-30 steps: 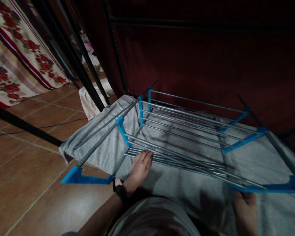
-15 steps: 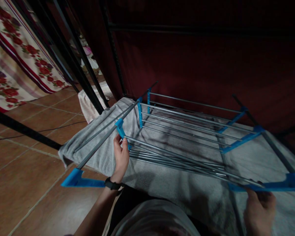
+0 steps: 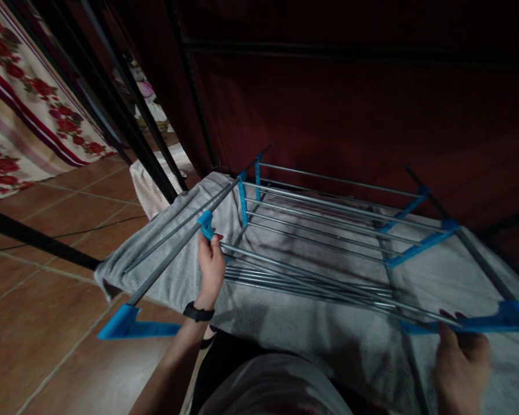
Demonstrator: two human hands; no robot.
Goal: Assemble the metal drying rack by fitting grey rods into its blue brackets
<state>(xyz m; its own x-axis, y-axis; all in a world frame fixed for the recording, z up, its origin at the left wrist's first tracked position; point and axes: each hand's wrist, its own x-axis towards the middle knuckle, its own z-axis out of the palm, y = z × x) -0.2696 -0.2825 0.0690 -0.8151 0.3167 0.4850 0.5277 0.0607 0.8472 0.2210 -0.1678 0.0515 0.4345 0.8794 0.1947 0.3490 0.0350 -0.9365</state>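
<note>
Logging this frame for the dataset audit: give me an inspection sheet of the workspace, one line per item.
Surface: brown tiled floor; grey towel spread under the rack.
Job's things: folding drying rack of grey metal rods with blue plastic joints, lying low over the towel.
Clutter: pale striped cloth on the floor behind the black poles.
Grips: left hand closed on a blue joint at the rack's left side, black wristband on that wrist; right hand gripping the blue bar at the near right corner.
Cables: thin dark cable across the tiles.
Surroundings: dark red curtain behind; floral rose-print fabric at left.
</note>
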